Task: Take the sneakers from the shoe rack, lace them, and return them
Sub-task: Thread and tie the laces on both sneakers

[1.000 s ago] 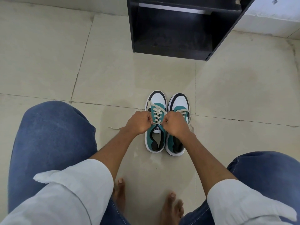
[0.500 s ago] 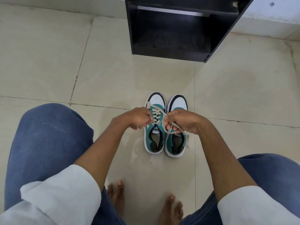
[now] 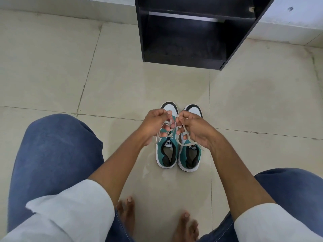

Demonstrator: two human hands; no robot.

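Note:
Two teal and white sneakers stand side by side on the tiled floor, toes pointing away from me: the left sneaker (image 3: 167, 154) and the right sneaker (image 3: 189, 158). My left hand (image 3: 153, 124) and my right hand (image 3: 194, 130) hover just above their front halves, each pinching an end of a cream shoelace (image 3: 181, 143). The lace runs from the left sneaker's eyelets and loops between my fingers. The laced part of both shoes is mostly hidden behind my hands.
A black shoe rack (image 3: 185, 32) with bare shelves stands on the floor straight ahead, beyond the sneakers. My knees in blue jeans flank the shoes, and my bare feet (image 3: 185, 226) rest on the tiles close to me.
Both hands have risen from the left sneaker's tongue and drawn the lace ends up. The hands now meet over the toes with loops of lace between the fingers.

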